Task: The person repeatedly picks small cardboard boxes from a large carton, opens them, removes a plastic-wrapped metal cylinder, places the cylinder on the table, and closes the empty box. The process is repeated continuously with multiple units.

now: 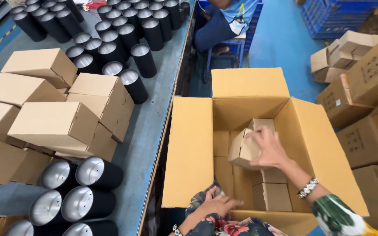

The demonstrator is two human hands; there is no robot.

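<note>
- Brown small box (243, 150) is gripped by the right hand (270, 148), inside the big open carton (189, 153).
- Left hand (217, 203) lies open on the carton's near edge.
- More small boxes (55, 120) and black cans (123, 43) sit on the table (154, 131), left.

The right hand (268, 148) reaches forward from the lower right, its arm stretched out and a beaded bracelet (308, 188) around the wrist (the sleeve above it is green-patterned). Its fingers (259, 133) curl inward and downward, clamped in a grip. The left hand (218, 203) sits low and close to the body, palm down, fingers (235, 203) spread flat and pointing right, with a floral sleeve behind its wrist.
</note>
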